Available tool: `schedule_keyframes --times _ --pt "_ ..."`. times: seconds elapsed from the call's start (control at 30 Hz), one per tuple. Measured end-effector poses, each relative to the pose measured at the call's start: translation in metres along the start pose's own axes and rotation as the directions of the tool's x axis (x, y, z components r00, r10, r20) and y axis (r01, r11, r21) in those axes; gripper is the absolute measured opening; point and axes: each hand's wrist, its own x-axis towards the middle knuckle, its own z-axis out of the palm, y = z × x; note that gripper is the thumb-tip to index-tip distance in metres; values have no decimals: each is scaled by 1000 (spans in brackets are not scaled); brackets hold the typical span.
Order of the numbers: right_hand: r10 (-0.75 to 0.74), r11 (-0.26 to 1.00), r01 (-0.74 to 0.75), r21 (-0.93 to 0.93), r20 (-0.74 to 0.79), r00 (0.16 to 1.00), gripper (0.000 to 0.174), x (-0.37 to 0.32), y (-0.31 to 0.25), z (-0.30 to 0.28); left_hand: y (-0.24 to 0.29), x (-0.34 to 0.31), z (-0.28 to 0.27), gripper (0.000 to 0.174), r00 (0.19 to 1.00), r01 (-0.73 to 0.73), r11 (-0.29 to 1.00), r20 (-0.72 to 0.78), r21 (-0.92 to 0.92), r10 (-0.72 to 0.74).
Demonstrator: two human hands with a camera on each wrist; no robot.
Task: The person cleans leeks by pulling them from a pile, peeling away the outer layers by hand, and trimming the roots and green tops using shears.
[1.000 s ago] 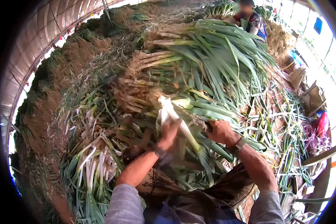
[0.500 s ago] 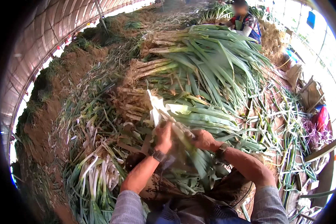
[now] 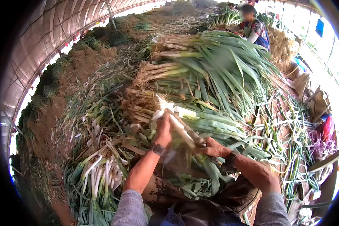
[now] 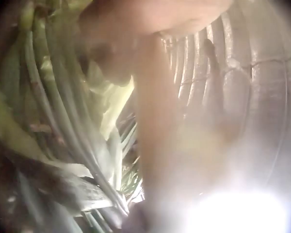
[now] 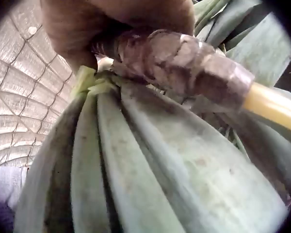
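Note:
A leek slants across the person's lap in the head view, its white shank (image 3: 179,130) up and left and its green leaves (image 3: 211,169) hanging below. My left hand (image 3: 163,132) holds the upper end of the shank, where pale peeled layers (image 3: 159,115) flare out. Farther down, my right hand (image 3: 214,147) grips a tool by its wrapped handle. In the right wrist view the brown wrapping (image 5: 184,63) ends at a yellowish rod (image 5: 274,107), and leek leaves (image 5: 136,160) fan out below the fingers. The tool's far end lies along the shank.
Ahead lies a big pile of unpeeled leeks (image 3: 222,67), roots to the left. Several white-stemmed leeks (image 3: 98,177) lie at the lower left. Leaf scraps (image 3: 282,128) litter the ground at right, near a pink bag (image 3: 328,128). Another person (image 3: 254,28) is at the back right.
My right hand moved left toward the left hand, then slightly back right and down along the leek. The tool now lies along the shank. The left hand keeps its hold near the top.

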Motion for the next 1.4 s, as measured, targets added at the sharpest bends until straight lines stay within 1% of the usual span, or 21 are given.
schedule_keyframes --times 0.07,0.23,0.27,0.3,0.33,0.37,0.4,0.43,0.47,0.57,0.63,0.67,0.7,0.77,0.83,0.9,0.97,1.03,1.1,1.23,1.4 --pt "83 995 -83 54 14 996 43 -6 -9 -5 -3 15 -14 39 992 -89 912 -45 401 117" --pt "71 989 -71 129 6 997 51 -15 -14 -13 26 11 -10 38 962 -267 814 91 516 258" --pt "60 980 -53 191 -31 998 53 -18 -15 -12 30 31 -23 34 761 -539 361 255 761 597" --pt "53 967 -34 252 -68 996 54 -21 -15 -11 30 46 -33 33 757 -534 590 32 606 653" --pt "80 948 -114 297 124 989 37 -27 -2 -18 62 78 -63 34 772 -56 714 -424 698 474" --pt "-38 974 16 228 91 995 32 -38 2 -13 89 125 -128 36 795 -235 916 -478 325 374" --pt "-1 974 -15 224 71 997 31 -51 -12 -6 130 137 -147 36 770 -342 927 -520 154 371" --pt "41 974 -54 220 61 997 29 -62 -28 -3 174 119 -150 35 833 -310 916 -392 255 391" --pt "140 976 -164 145 160 977 45 -61 -32 -6 203 104 -132 35 791 -456 862 -343 222 507" --pt "19 999 -18 50 -30 999 38 -37 8 8 216 86 -105 45 847 -395 705 -63 589 528" --pt "-66 998 64 -18 -181 981 37 -29 1 11 165 57 -73 46 983 -179 781 77 599 167" --pt "-93 987 59 -151 -227 969 36 -27 -1 10 133 50 -64 45 989 -58 584 128 810 -79" --pt "-118 958 42 -284 -257 959 35 -27 -2 9 117 4 -24 35 929 54 711 226 701 -294" --pt "-115 950 36 -311 -239 964 33 -26 -4 11 53 -1 -29 51 917 -128 747 364 652 -161" --pt "-125 932 49 -360 -191 974 32 -23 -5 17 -11 20 -59 53 836 -1 981 539 196 -107" --pt "-169 924 82 -373 -206 964 29 -23 4 22 -3 4 -36 46 839 76 983 521 169 -154" --pt "-228 898 128 -421 -196 954 30 -25 4 23 -10 1 -14 42 965 -131 972 251 193 80" --pt "-242 883 134 -449 -193 951 32 -21 16 26 -3 -4 -5 40 961 116 985 266 -130 -78" --pt "-321 863 209 -459 -179 930 33 -19 22 29 10 -4 4 37 908 157 965 414 -211 -57" --pt "-327 903 261 -342 -151 933 36 -20 15 22 34 -9 22 36 914 268 874 394 -404 -98" --pt "-304 896 225 -382 -161 939 36 -19 23 24 46 14 6 19 966 219 919 205 -327 -157"
